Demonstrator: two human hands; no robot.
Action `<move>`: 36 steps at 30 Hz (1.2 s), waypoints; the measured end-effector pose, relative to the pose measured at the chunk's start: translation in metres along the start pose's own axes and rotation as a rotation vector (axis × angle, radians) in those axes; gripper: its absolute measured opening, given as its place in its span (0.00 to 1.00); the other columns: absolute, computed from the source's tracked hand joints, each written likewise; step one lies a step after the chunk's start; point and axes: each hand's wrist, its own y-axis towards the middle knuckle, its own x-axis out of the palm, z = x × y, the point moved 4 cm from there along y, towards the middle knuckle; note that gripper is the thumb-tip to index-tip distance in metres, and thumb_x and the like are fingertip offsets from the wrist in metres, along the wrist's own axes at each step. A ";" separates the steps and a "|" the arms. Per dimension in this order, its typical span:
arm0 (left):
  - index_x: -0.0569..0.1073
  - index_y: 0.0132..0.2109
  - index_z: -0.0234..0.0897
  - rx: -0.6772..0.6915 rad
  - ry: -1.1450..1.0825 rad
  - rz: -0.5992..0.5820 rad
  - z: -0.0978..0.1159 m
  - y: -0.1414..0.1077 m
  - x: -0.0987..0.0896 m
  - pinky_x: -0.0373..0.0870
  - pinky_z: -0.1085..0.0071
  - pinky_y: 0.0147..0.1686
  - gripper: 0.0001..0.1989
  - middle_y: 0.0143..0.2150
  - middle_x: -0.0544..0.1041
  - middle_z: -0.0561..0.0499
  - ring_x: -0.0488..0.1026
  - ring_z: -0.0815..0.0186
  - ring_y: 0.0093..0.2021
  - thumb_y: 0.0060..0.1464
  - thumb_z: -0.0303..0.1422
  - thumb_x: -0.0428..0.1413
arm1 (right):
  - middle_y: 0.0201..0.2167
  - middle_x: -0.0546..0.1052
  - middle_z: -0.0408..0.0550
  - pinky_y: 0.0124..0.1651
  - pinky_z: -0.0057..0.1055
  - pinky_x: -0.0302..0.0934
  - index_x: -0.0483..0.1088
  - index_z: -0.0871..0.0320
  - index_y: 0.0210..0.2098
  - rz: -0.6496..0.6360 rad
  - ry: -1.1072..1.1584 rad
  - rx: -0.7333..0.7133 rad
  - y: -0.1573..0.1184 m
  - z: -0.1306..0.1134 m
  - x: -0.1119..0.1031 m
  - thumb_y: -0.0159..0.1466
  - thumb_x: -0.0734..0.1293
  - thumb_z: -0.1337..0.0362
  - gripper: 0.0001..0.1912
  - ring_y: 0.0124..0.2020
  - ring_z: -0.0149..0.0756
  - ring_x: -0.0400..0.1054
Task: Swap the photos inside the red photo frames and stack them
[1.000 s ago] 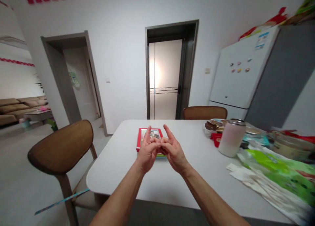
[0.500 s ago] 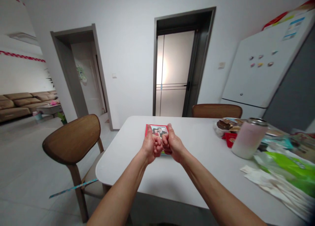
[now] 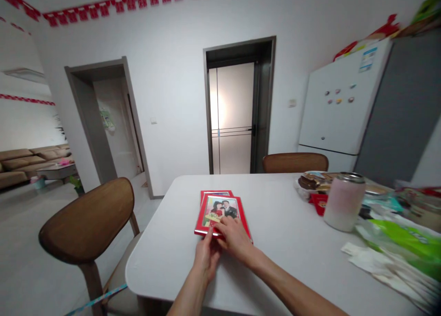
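Observation:
A red-framed picture [image 3: 222, 206] of a couple, one in a red dress and one in a dark suit, lies slightly turned over a second red-framed piece [image 3: 213, 193] on the white table. Only the far edge of the lower piece shows. My left hand [image 3: 207, 253] grips the near edge of the upper picture, its thumb on top and its fingers mostly hidden below. My right hand [image 3: 234, 239] is closed over the near right part, its curled fingers on the picture's face.
The white table [image 3: 165, 247] carries a pink and white bottle [image 3: 344, 203], a green plastic packet [image 3: 403, 242], white cloth gloves [image 3: 382, 263] and bagged items on the right. Wooden chairs stand at its left [image 3: 93, 219] and far side [image 3: 296, 162].
My hands were raised side by side, fingers curled and thumbs up; now they are down on the near edge of the red-framed picture. The view has shifted to show more wall above.

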 end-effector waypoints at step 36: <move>0.60 0.53 0.30 0.795 1.830 -0.561 -0.080 -0.116 0.017 0.61 0.60 0.50 0.20 0.54 0.61 0.38 0.57 0.55 0.55 0.53 0.30 0.46 | 0.44 0.66 0.56 0.49 0.29 0.52 0.68 0.64 0.41 -0.112 0.032 0.312 -0.098 0.053 0.000 0.48 0.58 0.71 0.21 0.46 0.37 0.60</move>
